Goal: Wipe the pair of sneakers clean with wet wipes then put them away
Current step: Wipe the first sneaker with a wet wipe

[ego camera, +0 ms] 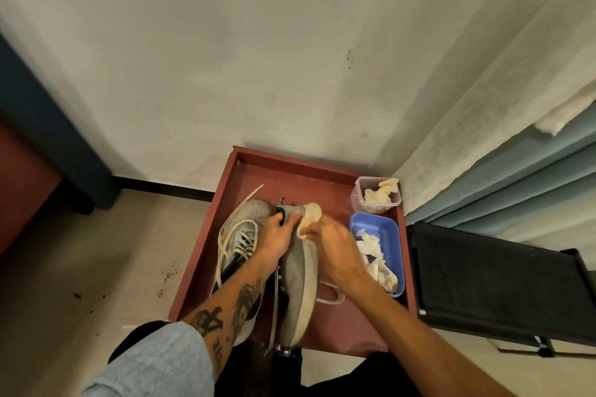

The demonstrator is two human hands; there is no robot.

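Note:
Two grey sneakers lie on a dark red tray table point(325, 177). The left sneaker point(240, 235) sits flat with its pale laces loose. The right sneaker point(298, 280) is tipped on its side, sole edge facing right. My left hand point(279, 230) grips its heel collar at the far end. My right hand point(332, 237) pinches a crumpled wet wipe point(310, 216) against the heel of that shoe. My forearms hide part of both sneakers.
A clear plastic tub point(376, 195) with crumpled wipes stands at the table's far right corner. A blue tray point(380, 226) with several used wipes lies in front of it. A black fabric stand point(490, 280) is right of the table; wall and curtain are behind.

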